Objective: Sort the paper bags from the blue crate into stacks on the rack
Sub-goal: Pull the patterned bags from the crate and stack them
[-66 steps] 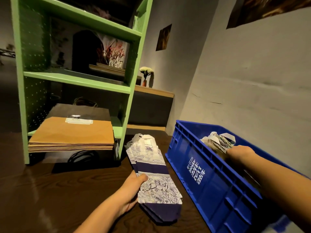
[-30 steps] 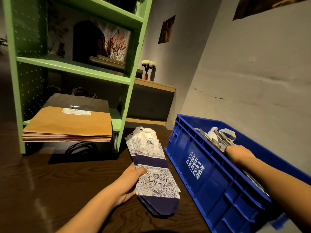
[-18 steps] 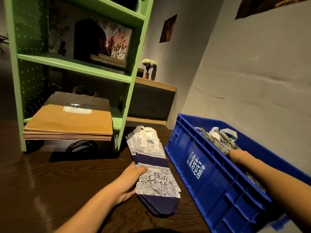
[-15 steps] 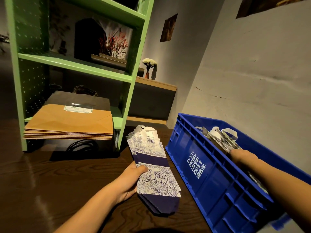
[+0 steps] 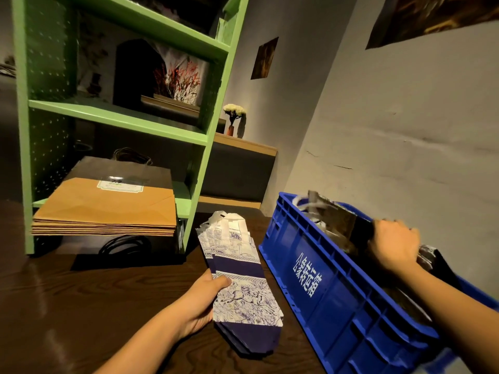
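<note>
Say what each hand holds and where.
Left hand grips the blue-and-white bag stack at its left edge; right hand grips a dark bag in the blue crate.

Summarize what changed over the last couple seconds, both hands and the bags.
The right hand, earlier low inside the blue crate, has closed on a dark bag and is lifting it above the rim. The left hand still pins the blue-and-white bag stack on the table. The brown bags on the rack are unchanged.
</note>
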The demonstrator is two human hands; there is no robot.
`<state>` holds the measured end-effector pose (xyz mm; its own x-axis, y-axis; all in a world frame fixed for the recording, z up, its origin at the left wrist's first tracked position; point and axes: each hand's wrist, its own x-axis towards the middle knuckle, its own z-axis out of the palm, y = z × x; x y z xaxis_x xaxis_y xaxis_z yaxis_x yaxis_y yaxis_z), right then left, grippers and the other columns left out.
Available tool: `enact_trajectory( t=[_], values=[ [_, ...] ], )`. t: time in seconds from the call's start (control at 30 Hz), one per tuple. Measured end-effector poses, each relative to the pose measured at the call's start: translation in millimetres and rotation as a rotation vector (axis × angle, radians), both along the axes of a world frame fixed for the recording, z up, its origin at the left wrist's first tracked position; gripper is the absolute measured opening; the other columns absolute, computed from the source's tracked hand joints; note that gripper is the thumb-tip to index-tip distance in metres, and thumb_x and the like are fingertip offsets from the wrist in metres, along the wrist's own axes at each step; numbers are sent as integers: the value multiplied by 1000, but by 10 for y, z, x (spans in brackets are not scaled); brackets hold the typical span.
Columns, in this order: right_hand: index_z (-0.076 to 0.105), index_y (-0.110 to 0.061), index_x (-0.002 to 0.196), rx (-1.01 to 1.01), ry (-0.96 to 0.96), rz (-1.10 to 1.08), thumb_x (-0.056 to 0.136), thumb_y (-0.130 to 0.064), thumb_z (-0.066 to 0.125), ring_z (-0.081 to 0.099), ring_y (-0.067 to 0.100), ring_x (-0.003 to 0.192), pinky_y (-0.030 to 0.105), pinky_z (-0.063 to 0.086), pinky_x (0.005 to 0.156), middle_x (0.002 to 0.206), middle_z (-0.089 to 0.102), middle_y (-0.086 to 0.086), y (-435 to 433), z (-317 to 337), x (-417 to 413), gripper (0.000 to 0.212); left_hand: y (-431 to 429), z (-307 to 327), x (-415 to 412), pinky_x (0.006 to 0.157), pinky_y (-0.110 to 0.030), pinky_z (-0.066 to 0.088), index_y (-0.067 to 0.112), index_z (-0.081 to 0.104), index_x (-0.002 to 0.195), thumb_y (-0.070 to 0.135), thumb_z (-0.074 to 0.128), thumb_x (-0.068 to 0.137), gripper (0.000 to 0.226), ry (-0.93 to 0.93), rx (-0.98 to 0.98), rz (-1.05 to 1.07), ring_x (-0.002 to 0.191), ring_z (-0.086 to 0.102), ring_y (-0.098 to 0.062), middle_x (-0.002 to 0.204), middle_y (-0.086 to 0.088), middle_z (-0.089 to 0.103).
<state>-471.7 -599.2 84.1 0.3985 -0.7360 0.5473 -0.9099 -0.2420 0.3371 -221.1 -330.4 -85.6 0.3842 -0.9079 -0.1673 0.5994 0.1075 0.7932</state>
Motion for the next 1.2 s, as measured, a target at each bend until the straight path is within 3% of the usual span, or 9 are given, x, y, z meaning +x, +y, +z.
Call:
enact_trajectory(
  t=[0.13,0.3,0.4,0.53,0.8,0.9,1.0,1.07,1.2],
  values=[
    [53,-11,90,-96,-109,89,82,-7,66,64,36,69,35,32,61,78,65,13,34,59,2,16,-8,4,-12,74,-45,65,9,58,131,-6,44,104,35,-15,-5,6,103,75,-36,114,-20,77],
    [52,-7,104,-42,-573,187,88,-2,60,57,40,65,38,36,59,80,65,29,51,126,-57,19,-8,-2,-10,76,-46,65,9,57,134,-6,46,103,36,-22,-2,5,106,73,-39,117,-21,76],
    [57,-4,110,37,-736,214,92,1,59,47,32,68,37,38,65,83,63,26,12,127,-94,19,-11,0,-15,70,-42,65,9,57,134,-7,46,103,37,-32,0,12,102,75,-36,114,-20,77],
    [59,-5,100,77,-912,229,97,-11,60,60,43,83,43,44,70,88,66,24,-176,109,-120,7,-22,-10,-11,71,-42,65,8,58,134,-7,46,103,37,-29,17,22,104,74,-38,115,-20,77],
    [66,-8,121,149,-1307,249,95,-23,66,67,36,103,40,48,86,109,72,18,-294,123,-196,29,-34,-19,-6,69,-42,65,12,56,135,-6,47,103,38,-48,25,12,104,74,-38,117,-20,75],
    [66,-9,120,19,-1530,371,92,-20,66,64,23,98,37,50,92,111,71,12,-194,413,-87,30,-12,18,-7,78,-44,65,17,57,131,-9,45,101,42,-80,6,6,108,74,-36,116,-17,77],
    [66,-10,114,88,-1797,557,88,-16,70,62,12,89,32,54,86,103,68,3,79,791,198,27,-17,37,11,80,-44,63,19,57,126,-13,41,97,47,-83,18,7,106,74,-36,115,-17,77],
    [64,-14,109,321,-1795,636,83,-21,78,65,13,88,31,54,78,106,71,3,360,961,408,30,-42,12,47,87,-48,60,15,55,132,-14,41,92,52,-72,21,28,110,71,-41,121,-23,72],
    [72,-17,103,763,-1336,707,87,-9,74,71,21,80,36,56,72,93,77,5,1094,626,836,18,-11,13,65,97,-58,54,5,52,136,-6,53,65,72,8,15,66,107,67,-46,114,-27,67]
  ],
)
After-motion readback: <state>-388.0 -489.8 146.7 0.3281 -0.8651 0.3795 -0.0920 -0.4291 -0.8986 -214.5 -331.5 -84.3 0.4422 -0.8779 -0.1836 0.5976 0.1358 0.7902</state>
